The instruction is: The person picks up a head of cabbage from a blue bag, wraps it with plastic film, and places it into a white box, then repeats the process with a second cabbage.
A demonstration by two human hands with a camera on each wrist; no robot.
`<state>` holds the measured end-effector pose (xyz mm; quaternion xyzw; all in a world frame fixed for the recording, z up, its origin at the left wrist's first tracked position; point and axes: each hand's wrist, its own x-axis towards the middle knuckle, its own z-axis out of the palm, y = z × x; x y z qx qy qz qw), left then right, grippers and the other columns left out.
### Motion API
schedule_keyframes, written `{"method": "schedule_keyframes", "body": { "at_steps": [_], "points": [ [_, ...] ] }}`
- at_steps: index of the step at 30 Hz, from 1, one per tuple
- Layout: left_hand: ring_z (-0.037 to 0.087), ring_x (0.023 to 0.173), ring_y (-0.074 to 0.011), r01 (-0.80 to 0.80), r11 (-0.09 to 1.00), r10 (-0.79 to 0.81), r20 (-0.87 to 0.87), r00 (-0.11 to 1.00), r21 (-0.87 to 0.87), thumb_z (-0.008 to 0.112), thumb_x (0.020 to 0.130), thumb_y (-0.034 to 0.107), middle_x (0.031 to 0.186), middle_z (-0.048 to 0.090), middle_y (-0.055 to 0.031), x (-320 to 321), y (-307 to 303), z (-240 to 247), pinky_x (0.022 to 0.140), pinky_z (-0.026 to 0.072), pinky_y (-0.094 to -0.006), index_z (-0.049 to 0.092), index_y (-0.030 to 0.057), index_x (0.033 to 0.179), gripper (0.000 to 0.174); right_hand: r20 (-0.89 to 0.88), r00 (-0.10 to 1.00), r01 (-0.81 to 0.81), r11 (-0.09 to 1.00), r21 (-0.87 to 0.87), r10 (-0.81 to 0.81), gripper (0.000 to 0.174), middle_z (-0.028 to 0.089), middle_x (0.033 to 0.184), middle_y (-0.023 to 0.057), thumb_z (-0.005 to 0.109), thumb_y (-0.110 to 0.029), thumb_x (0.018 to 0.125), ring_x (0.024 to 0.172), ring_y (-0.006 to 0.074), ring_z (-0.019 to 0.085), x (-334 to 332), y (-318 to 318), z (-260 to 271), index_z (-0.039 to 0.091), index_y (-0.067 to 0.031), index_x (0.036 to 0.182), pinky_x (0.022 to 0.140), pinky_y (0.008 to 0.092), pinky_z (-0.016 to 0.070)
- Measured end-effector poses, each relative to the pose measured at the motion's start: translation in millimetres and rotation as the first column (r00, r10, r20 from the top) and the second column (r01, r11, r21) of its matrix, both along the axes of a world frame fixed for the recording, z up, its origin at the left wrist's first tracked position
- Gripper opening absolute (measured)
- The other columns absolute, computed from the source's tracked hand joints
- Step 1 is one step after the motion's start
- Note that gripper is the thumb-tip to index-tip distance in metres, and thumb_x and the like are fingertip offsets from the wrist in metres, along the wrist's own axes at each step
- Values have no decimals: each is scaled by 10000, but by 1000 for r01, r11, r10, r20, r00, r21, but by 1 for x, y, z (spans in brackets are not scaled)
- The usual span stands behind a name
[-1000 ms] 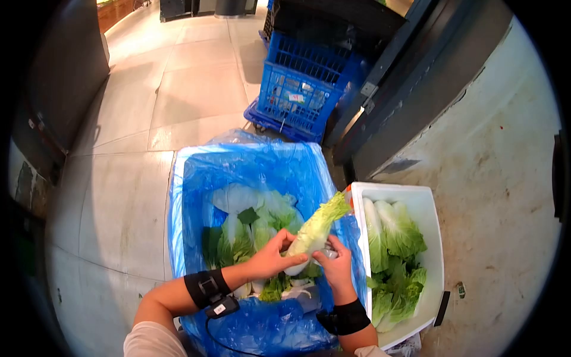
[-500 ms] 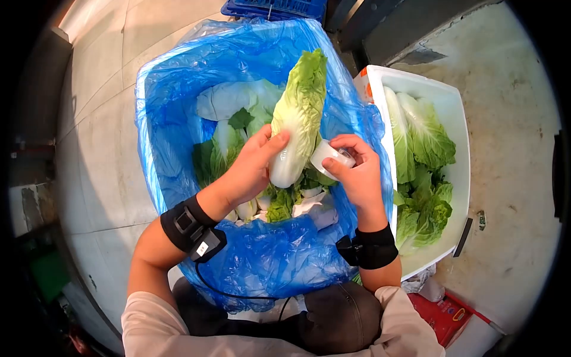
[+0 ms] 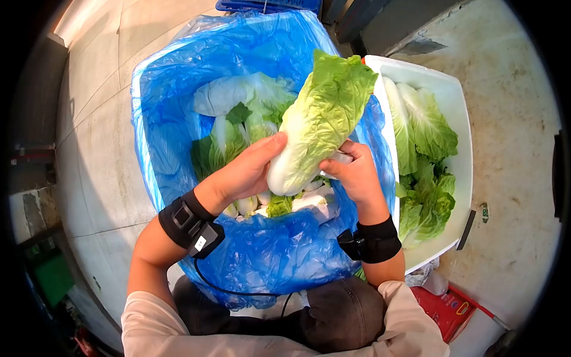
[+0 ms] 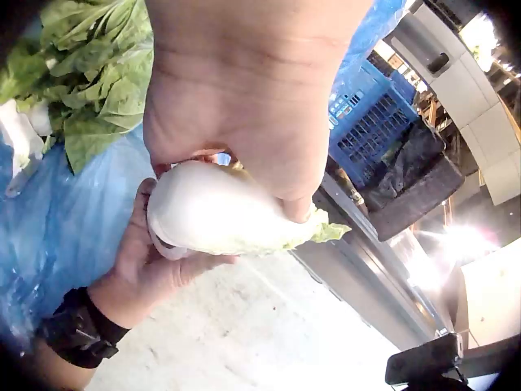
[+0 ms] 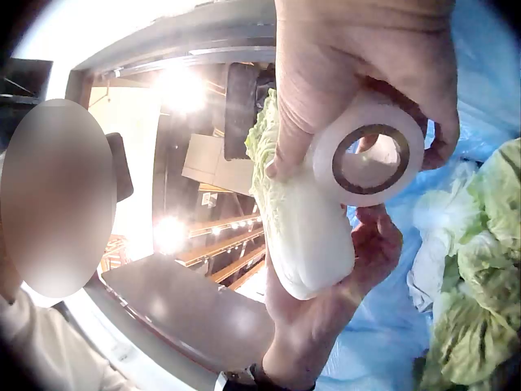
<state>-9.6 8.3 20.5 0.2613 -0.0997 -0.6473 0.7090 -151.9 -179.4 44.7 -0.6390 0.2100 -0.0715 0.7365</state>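
Observation:
A napa cabbage (image 3: 324, 113) slants over the blue-lined box, its white base toward me and its leafy top to the upper right. My left hand (image 3: 253, 166) grips it by the left side near the base. On the other side my right hand (image 3: 360, 178) holds a roll of clear tape (image 5: 327, 173), pressed close against the cabbage, with the thumb lying along the leaves. The head view shows only a bit of the roll, since the cabbage covers the rest. In the left wrist view the cabbage's white base (image 4: 212, 208) faces the camera.
Several cabbages (image 3: 223, 143) lie inside the box lined with blue plastic (image 3: 148, 160). To its right stands a white foam box (image 3: 461, 125) with more leafy cabbages (image 3: 425, 131). A red item (image 3: 443, 309) lies at the lower right, and a blue crate (image 4: 370, 114) stands beyond.
The head view has tipped downward. The cabbage has swung its leafy top to the right and turned broadside, and the tape roll, plainly visible half a second ago, has slipped mostly behind it.

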Motion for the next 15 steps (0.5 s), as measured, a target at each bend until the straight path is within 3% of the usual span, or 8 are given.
{"method": "schedule_keyframes", "body": {
  "at_steps": [2,5,7,8,10,15],
  "points": [
    [599,1279,-228,4,1000,-4,-3,1000,21,461,1092,441,1440,560,-130,-1,-1,-1,1052,515,-394,412,21,1509,593,-1,999,-44,999,30,44,481,652,1268,61,886,-115,803,1164,166,612,-1,2,1,702,67,1208,988,321,501],
    [602,1265,-217,-34,999,33,95,995,9,466,1093,437,1410,575,-122,0,-8,-2,1048,516,-399,393,18,1507,593,91,996,12,997,-82,-5,398,650,1284,56,870,-92,816,1185,172,604,-1,3,0,731,72,1151,995,320,494],
    [580,1259,-179,-194,978,168,268,949,74,491,1096,391,1388,569,-105,1,-12,6,1041,504,-367,367,8,1502,572,121,992,51,991,-127,-36,393,655,1258,64,875,-107,811,1159,183,618,-1,3,-1,741,64,1140,996,322,495],
    [580,1259,-179,-195,978,169,272,947,73,491,1096,391,1388,569,-105,2,-12,6,1041,504,-367,367,8,1502,572,125,991,51,991,-127,-35,393,655,1258,64,875,-107,811,1159,183,618,3,3,-3,741,64,1140,996,322,495],
    [549,1251,-139,-228,971,131,633,763,75,525,1092,332,1382,548,-91,-3,-12,1,1024,488,-328,358,-2,1484,541,-46,992,94,932,-351,-117,382,658,1220,76,873,-118,812,1121,187,634,5,6,-8,749,54,1130,983,325,505],
    [547,1226,-117,-238,970,171,553,816,50,546,1083,334,1376,547,-80,-9,-13,-3,1009,480,-310,363,2,1479,548,2,995,94,966,-240,-97,371,658,1190,87,864,-113,817,1091,187,649,4,7,-11,735,53,1123,958,323,524]
  ]
}}
